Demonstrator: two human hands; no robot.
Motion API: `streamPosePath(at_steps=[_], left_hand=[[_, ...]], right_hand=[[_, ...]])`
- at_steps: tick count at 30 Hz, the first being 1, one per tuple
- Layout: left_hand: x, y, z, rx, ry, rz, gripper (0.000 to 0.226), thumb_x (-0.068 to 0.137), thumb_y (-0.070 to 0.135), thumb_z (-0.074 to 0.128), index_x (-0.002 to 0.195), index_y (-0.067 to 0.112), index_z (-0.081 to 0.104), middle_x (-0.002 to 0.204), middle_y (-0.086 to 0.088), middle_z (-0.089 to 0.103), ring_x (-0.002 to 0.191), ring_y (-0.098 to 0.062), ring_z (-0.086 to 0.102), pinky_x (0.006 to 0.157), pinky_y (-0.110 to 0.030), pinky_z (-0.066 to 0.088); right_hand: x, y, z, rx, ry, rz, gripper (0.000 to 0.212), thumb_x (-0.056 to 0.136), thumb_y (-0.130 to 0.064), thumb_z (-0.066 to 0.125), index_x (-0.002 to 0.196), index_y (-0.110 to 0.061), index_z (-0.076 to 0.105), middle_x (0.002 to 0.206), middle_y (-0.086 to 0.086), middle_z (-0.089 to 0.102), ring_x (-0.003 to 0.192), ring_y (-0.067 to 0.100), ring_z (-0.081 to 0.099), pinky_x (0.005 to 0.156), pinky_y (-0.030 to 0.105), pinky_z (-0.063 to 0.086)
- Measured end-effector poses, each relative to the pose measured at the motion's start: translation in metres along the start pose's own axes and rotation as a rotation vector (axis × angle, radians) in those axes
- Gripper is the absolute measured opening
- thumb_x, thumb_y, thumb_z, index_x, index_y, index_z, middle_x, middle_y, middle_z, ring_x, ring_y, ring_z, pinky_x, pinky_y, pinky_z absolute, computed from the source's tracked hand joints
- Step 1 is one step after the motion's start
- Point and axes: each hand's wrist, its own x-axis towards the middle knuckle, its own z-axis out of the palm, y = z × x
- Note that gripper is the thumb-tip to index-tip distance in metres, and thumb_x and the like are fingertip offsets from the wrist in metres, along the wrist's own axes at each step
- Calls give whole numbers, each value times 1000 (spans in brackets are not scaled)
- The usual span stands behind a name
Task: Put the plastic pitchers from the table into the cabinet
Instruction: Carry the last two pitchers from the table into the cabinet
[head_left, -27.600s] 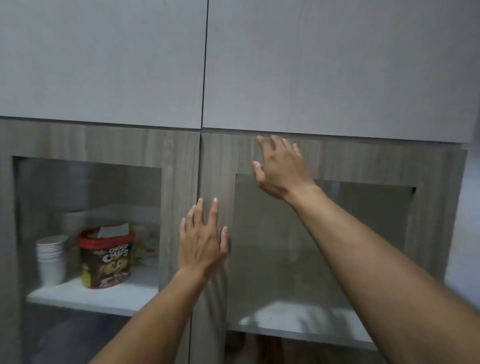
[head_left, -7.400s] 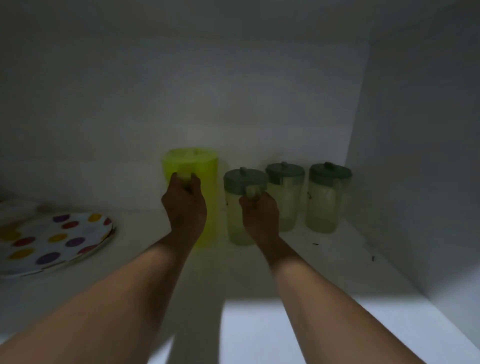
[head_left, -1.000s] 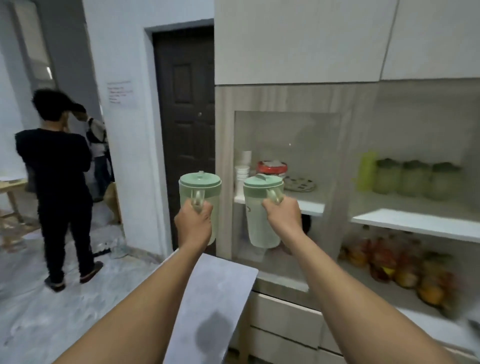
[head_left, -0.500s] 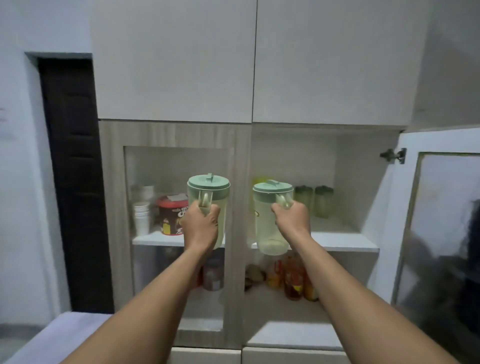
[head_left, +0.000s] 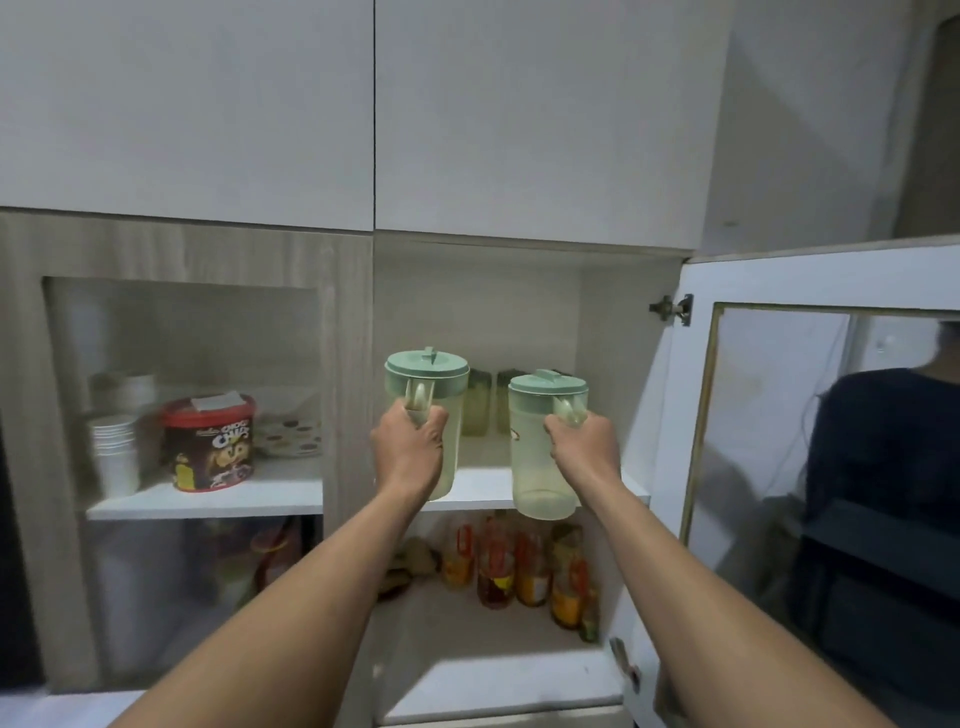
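While both arms are raised toward the open cabinet (head_left: 613, 322), each hand carries one plastic pitcher by its handle. Taking the white middle shelf (head_left: 488, 488) as the reference: left of its open section, behind a closed glass-panelled door (head_left: 182, 291), stand a stack of white cups (head_left: 115, 452), a red-lidded tub (head_left: 210, 441) and a dotted plate (head_left: 293, 439). In front of the shelf's left part, the left hand (head_left: 410, 452) has its fingers wrapped tight around the handle of the left pitcher (head_left: 441, 400), a pale translucent green body with a mint-green lid, held upright. Further back on the shelf stand two more green-lidded pitchers (head_left: 483, 402). In front of the shelf's right part, the right hand (head_left: 584, 447) is clenched on the handle of the right pitcher (head_left: 540, 452), of the same kind; its base hangs below the shelf edge. Under the shelf stand several bottles (head_left: 519, 566). Right of the shelf, the open door (head_left: 831, 415) carries a reflective glass pane. Above are plain white upper doors (head_left: 519, 114).
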Motion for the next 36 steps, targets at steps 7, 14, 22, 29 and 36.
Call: streamPosePath(at_steps=[7,14,22,29,36], left_hand=[[35,-23,59,-38,-27,-22,19,89,24,57,78,9,61,67,1,58,62,-14,53,50,-25,33],[100,-64,117,-90,-49,-58,20,88,25,57,74,9,59,68,-3,60,61,-19,54,49,-27,34],[163,-111,176,-86,-78,-83,20,88,26,59,76,10,61,68,-5,62,64,-26,56,56,-31,37],[197,-158,233,-56,-85,-108,18,88,26,59,82,9,61,71,-9,64,66,-29,59,59,-33,43],[240,-197,294,21,-58,-141,21,91,22,59,82,4,60,72,-10,63,68,-32,56,59,-31,35]], right_hand=[[56,27,8,-4,25,34,17,85,-22,63,72,-11,62,66,6,61,60,22,56,55,30,43],[128,47,44,16,62,59,16,85,-19,63,70,-14,63,62,1,61,59,21,57,57,30,44],[206,80,87,46,95,116,12,87,-20,65,82,-10,69,70,4,66,64,22,60,65,37,53],[267,123,122,6,103,156,16,86,-28,66,84,-13,70,78,8,73,71,25,70,69,37,56],[335,164,160,9,9,159,10,92,-15,65,83,-10,65,70,1,61,60,12,55,49,22,34]])
